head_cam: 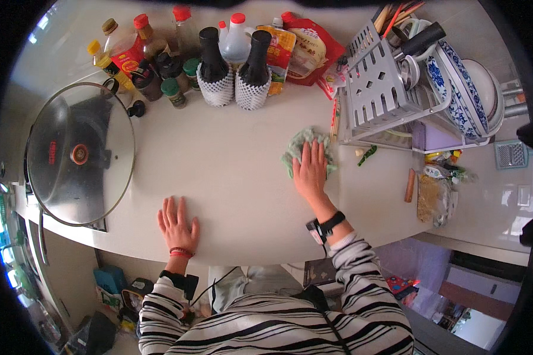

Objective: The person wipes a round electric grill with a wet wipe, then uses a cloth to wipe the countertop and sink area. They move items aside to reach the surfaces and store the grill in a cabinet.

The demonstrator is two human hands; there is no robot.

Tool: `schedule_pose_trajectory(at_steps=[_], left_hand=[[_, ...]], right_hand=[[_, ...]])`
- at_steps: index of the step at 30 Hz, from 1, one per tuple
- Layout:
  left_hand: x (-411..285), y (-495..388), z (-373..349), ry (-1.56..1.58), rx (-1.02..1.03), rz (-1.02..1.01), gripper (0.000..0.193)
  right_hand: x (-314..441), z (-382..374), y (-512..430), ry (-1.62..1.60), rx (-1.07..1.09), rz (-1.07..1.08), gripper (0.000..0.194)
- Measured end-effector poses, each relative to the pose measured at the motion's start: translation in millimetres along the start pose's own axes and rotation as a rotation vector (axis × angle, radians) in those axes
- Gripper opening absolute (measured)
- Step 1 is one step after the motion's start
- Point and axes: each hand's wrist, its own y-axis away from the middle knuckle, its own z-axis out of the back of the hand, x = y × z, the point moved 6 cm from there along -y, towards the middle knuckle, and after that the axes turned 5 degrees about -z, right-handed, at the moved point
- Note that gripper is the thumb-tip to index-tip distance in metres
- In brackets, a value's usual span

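My right hand [311,173] lies flat on a crumpled pale green cloth [293,153], pressing it against the light countertop [235,177]. The cloth is right of the middle, a little left of the dish rack. My left hand [177,227] rests palm down on the bare countertop near its front edge, fingers apart, holding nothing. Just right of the cloth, chopsticks [335,119] lie beside the rack, with a green pepper [367,155] and a small pale piece [359,152] nearby.
A glass-lidded pan [81,186] stands at left. Sauce bottles, spice jars [173,93] and two net-wrapped dark bottles [253,75] line the back. A metal dish rack [373,84] holds patterned dishes [464,97] at right; food packages [431,199] and a grater [511,155] are beyond it.
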Motion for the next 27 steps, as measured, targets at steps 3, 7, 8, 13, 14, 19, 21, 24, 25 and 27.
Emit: schedule_pose_trajectory(at_steps=[3,7,8,13,14,19,21,24,25,27], left_hand=[[1,0,-1,-0.02,0.005,0.001,0.06],[3,0,-2,-0.012,0.009,0.002,0.06],[2,0,-1,-0.015,-0.005,-0.008,0.06],[3,-1,-3,-0.023,0.029,0.008,0.061],[2,-1,-3,-0.031,0.03,0.007,0.061],[1,-1,-4,-0.03,0.033,0.005,0.062],[1,-1,-5,-0.036,0.029,-0.004,0.062],[1,0,-7,-0.056,0.033,-0.009,0.061],[1,0,-7,-0.06,0.033,-0.011,0.061],[0,1,-7,-0.063,0.029,-0.011,0.061]], right_hand=[[-11,-11,-28,0.061,-0.057,-0.204,0.061],[-22,-16,-55,0.097,-0.114,-0.384,0.068],[-26,-18,-63,0.066,-0.1,-0.426,0.073],[-39,-17,-113,0.061,-0.1,-0.424,0.087],[-40,-19,-122,0.058,-0.076,-0.417,0.087],[-30,-32,-146,0.06,-0.084,-0.328,0.072],[-21,-35,-146,0.077,-0.113,-0.237,0.064],[-6,-37,-135,0.084,-0.105,-0.06,0.055],[0,-35,-128,0.069,-0.137,0.014,0.053],[9,-36,-111,0.049,-0.085,0.111,0.053]])
